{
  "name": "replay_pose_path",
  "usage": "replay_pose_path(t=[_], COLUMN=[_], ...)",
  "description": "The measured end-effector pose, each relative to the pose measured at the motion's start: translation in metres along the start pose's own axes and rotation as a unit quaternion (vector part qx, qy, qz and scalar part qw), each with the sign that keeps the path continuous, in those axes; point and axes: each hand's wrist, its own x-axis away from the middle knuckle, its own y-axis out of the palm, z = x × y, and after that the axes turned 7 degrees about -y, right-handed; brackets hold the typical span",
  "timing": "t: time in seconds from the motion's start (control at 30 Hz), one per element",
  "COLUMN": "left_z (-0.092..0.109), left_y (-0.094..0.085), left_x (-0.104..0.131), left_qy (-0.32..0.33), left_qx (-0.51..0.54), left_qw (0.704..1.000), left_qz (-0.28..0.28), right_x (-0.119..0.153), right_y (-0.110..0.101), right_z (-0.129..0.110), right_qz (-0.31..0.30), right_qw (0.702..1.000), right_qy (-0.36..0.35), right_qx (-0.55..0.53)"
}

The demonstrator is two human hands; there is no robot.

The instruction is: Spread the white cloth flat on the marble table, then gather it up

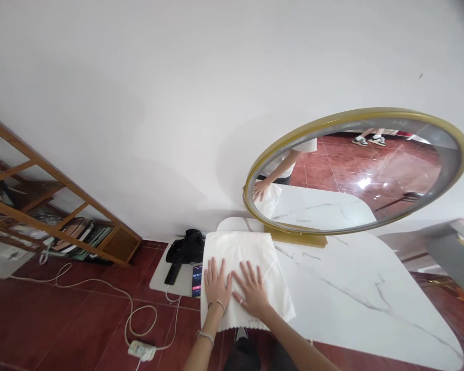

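Observation:
A white cloth (239, 245) with a scalloped edge lies folded flat at the left end of the marble-patterned table (344, 288). Flat on its left part rests my left hand (217, 283), fingers stretched out, a bracelet and a band around the wrist. My right hand (254, 293) is spread on the cloth close beside it, with a ring on one finger. Neither hand grips anything. The cloth's lower edge hangs at the table's front side, and some faint reddish marks show near it.
An oval gold-rimmed mirror (348, 113) stands at the table's back. Left of the cloth are a lit phone (197, 281), a black bag (186, 247) and a dark slim object (172, 273). A power strip (142, 350) with cables lies on the red floor near a wooden shelf (119, 242).

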Motion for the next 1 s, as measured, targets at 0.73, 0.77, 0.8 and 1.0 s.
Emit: replay_pose_path(t=[0.73,0.77,0.8,1.0], left_z=[0.233,0.234,0.233,0.191], left_y=[0.069,0.066,0.062,0.015], left_x=[0.075,0.066,0.054,-0.045], left_qy=[0.101,0.062,0.019,-0.128], left_qx=[0.128,0.12,0.113,0.174], left_qw=[0.976,0.981,0.982,0.942], left_qz=[-0.141,-0.143,-0.147,-0.255], right_x=[0.215,0.214,0.211,0.15], right_y=[-0.045,-0.044,-0.042,-0.046], right_z=[0.142,0.144,0.145,0.125], right_qz=[-0.012,-0.016,-0.02,-0.005], right_qw=[0.979,0.98,0.982,0.976], right_qy=[0.203,0.199,0.188,0.172], right_qx=[0.015,-0.002,-0.022,-0.134])
